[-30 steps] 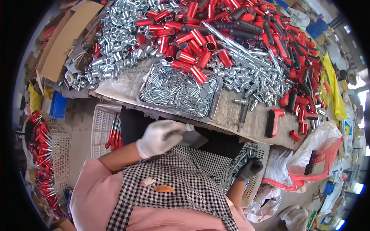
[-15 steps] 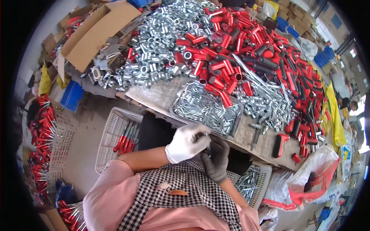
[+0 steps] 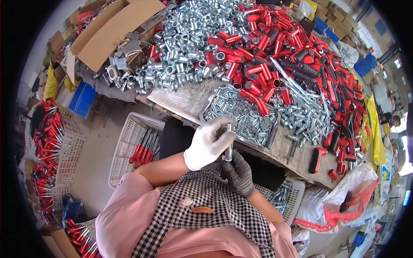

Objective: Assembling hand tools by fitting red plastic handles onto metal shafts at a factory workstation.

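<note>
In a white glove, my left hand (image 3: 210,145) has thumb and fingers closed around the upper part of a shiny metal rod-like part (image 3: 229,148). The part stands nearly upright before my apron. My right hand (image 3: 239,175), in a dark grey glove, grips its lower end, which looks wider. Whether this is one piece or two fitted together I cannot tell. Just beyond my hands, a metal tray (image 3: 275,136) of small silver pins (image 3: 232,112) rests at the table's near edge.
Silver sleeves (image 3: 183,56) and red handles (image 3: 258,75) are heaped across the table. Metal rods (image 3: 301,112) lie right of the tray. White baskets stand below: one on the left (image 3: 115,165) with red-handled tools, one on the right (image 3: 297,198) with rods. A white-and-red sack (image 3: 352,193) sits at right.
The metal part, mostly hidden between my hands before, now shows upright between them. My left hand has risen slightly. The whole view has shifted a little.
</note>
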{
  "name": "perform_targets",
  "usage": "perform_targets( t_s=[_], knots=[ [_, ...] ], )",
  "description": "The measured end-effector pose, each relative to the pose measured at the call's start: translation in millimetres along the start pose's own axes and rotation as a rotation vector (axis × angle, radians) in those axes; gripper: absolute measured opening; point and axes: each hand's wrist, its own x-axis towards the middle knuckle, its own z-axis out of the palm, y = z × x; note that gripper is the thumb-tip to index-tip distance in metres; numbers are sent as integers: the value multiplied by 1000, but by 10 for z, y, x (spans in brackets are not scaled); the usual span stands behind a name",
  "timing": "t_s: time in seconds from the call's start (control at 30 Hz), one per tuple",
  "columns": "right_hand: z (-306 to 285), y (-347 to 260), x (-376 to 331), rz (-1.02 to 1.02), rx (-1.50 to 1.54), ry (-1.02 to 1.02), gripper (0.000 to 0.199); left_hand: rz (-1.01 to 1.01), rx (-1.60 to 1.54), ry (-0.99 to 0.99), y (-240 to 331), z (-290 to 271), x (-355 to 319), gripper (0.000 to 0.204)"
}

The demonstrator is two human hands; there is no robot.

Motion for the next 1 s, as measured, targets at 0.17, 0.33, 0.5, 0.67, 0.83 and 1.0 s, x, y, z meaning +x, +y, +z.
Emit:
perform_targets(
  t_s=[0.17,0.33,0.5,0.67,0.83,1.0],
  knots=[
    [33,-71,-28,65,51,27,34,23,54,-38,31,34,43,35],
    [22,21,6,-10,118,14,38,39,-434,-140,-50,169,-21,50],
    [-23,57,71,-90,134,107,42,238,-71,-320,-26,88,159,62],
    [-268,-12,175,-229,203,166,37,509,160,-327,96,-141,691,82],
    [-658,47,232,-211,181,388,39,402,661,-74,111,-447,1788,46],
    [-880,-398,401,-296,198,396,33,392,985,263,-305,-919,3074,36]
  ],
)
